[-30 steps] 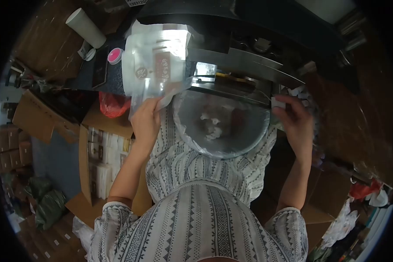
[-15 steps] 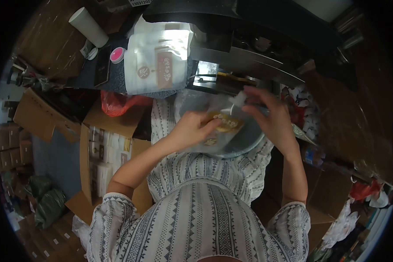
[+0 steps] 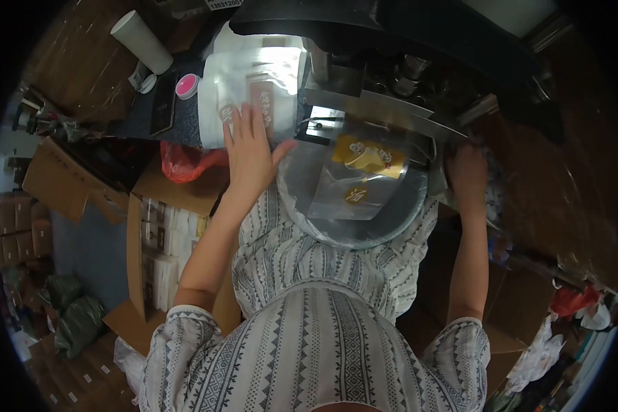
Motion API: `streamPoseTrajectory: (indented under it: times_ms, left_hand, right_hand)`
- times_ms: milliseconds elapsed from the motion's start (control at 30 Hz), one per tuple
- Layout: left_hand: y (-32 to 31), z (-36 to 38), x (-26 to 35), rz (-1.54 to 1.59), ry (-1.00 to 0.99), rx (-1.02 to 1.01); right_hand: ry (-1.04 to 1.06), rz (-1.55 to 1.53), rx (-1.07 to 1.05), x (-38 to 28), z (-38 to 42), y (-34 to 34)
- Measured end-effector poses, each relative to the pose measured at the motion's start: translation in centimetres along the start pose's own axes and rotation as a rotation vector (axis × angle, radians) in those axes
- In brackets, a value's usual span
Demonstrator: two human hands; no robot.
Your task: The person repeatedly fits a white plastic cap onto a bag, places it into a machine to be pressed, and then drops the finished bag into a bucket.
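My left hand point(image 3: 249, 147) rests with fingers spread on a stack of white plastic pouches point(image 3: 216, 82) with a brownish printed label. A clear pouch with a yellow label point(image 3: 357, 196) hangs untouched below the metal plate of a dark machine point(image 3: 391, 113). Behind that pouch, a round grey-blue basin point(image 3: 309, 230) sits on my lap. Off to the right, my right hand point(image 3: 468, 172) reaches down beside the machine, among small white items point(image 3: 493, 196). Its fingers are blurred and partly hidden, so what they touch does not show.
A white cup point(image 3: 141, 42), a pink-topped jar point(image 3: 187, 86) and a dark flat phone-like object point(image 3: 162, 103) lie at the back left. An open carton point(image 3: 136, 254) of packed pouches stands at my left, beside a red plastic bag point(image 3: 185, 163).
Both hands have let go of the yellow-labelled pouch, which now hangs at the machine. My left hand has moved up-left onto the pouch stack; my right hand has moved right.
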State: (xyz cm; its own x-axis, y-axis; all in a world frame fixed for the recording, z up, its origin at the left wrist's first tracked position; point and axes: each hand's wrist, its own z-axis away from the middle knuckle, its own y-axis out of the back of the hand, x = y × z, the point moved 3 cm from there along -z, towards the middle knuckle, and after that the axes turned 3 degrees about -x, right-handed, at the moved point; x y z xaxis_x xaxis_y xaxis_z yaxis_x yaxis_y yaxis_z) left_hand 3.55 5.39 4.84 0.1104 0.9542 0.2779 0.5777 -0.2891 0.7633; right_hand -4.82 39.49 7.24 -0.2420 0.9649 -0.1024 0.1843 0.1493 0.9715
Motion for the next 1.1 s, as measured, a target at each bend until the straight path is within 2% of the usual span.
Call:
streamPoseTrajectory:
  times_ms: [67,100,167,200,267,300,367,433,467,500,533,567,600,633,667,700,733,767,800,833,867,900,967,1000,1033,1067,1100]
  left_hand:
    - [-0.6,3.0,-0.3,-0.339,-0.219,-0.128]
    - [0.4,3.1,-0.8,-0.34,-0.221,-0.126]
    - [2.3,3.3,-2.3,0.039,0.209,-0.311]
    - [3.0,3.2,-2.0,0.132,0.25,-0.181]
    - [4.3,3.3,0.0,0.136,0.205,-0.156]
    - [5.1,3.1,1.1,0.138,0.159,-0.128]
    - [6.2,2.5,2.3,0.179,0.148,-0.131]
    - [6.9,2.3,3.1,0.218,0.145,-0.132]
    - [7.0,2.3,3.8,0.265,0.05,-0.166]
    - [6.9,2.3,4.5,0.313,-0.046,-0.201]
    - [6.4,2.6,4.9,0.315,-0.046,-0.203]
    - [5.4,3.2,5.3,0.412,-0.041,-0.327]
    - [4.6,3.4,5.9,0.509,-0.037,-0.45]
    - [4.2,3.2,6.5,0.51,-0.04,-0.45]
    - [3.0,2.9,7.0,0.628,0.122,-0.629]
    - [1.8,2.7,7.5,0.743,0.288,-0.806]
    - [0.8,2.2,7.9,0.745,0.287,-0.805]
    - [-0.9,1.9,7.8,0.951,0.495,-0.849]
    - [-2.4,1.7,7.6,1.154,0.707,-0.882]
    - [-3.7,1.2,7.3,1.155,0.707,-0.882]
    - [-5.1,0.8,7.0,1.261,0.812,-0.851]
    - [-5.8,0.7,6.9,1.367,0.918,-0.815]
    - [-4.9,0.1,8.0,1.387,0.915,-0.761]
    - [-4.4,0.2,8.3,1.403,0.912,-0.708]
    - [-4.0,0.6,8.0,1.4,0.917,-0.712]
    - [-3.1,0.3,6.8,1.186,0.784,-0.649]
    - [-2.2,-0.1,5.5,0.972,0.652,-0.578]
  right_hand:
    - [-0.127,-0.089,-0.147,-1.1,0.8,2.4]
    - [-0.127,-0.091,-0.144,-1.4,1.4,3.7]
    - [-0.245,-0.571,-0.241,-1.7,3.2,5.3]
    - [-0.243,-0.568,-0.245,-2.2,3.4,5.6]
    - [0.071,-0.86,-0.258,-5.1,3.8,6.2]
    - [0.068,-0.862,-0.255,-6.6,3.8,6.0]
    - [0.435,-0.843,-0.095,-10.6,3.4,6.3]
    - [0.517,-0.758,-0.077,-12.2,3.2,6.3]
    - [0.594,-0.667,-0.061,-12.7,3.2,6.4]
    - [0.594,-0.667,-0.061,-12.7,3.1,6.3]
    - [0.606,-0.778,-0.149,-12.7,3.2,6.0]
    - [0.615,-0.888,-0.238,-12.6,3.2,5.7]
    - [0.614,-0.886,-0.238,-12.2,3.1,5.5]
    - [0.487,-0.889,-0.281,-11.4,2.8,5.0]
    - [0.358,-0.888,-0.324,-10.5,2.7,4.7]
    - [0.358,-0.885,-0.321,-10.0,2.7,4.8]
    - [0.26,-0.872,-0.261,-9.1,2.7,5.0]
    - [0.164,-0.858,-0.201,-8.2,2.7,5.1]
    - [0.165,-0.857,-0.201,-7.5,3.0,5.4]
    - [0.15,-0.682,-0.174,-6.7,3.5,5.7]
    - [0.134,-0.506,-0.147,-5.7,3.8,5.9]
    - [0.134,-0.505,-0.147,-4.6,3.6,5.6]
    - [-0.046,-0.292,-0.001,-1.5,3.0,3.8]
    - [-0.05,-0.293,-0.004,0.2,3.1,1.6]
    - [-0.02,-0.125,0.081,1.8,3.2,-1.0]
    - [0.015,0.046,0.178,2.4,2.9,-2.0]
    - [0.02,0.043,0.188,2.4,2.4,-1.6]
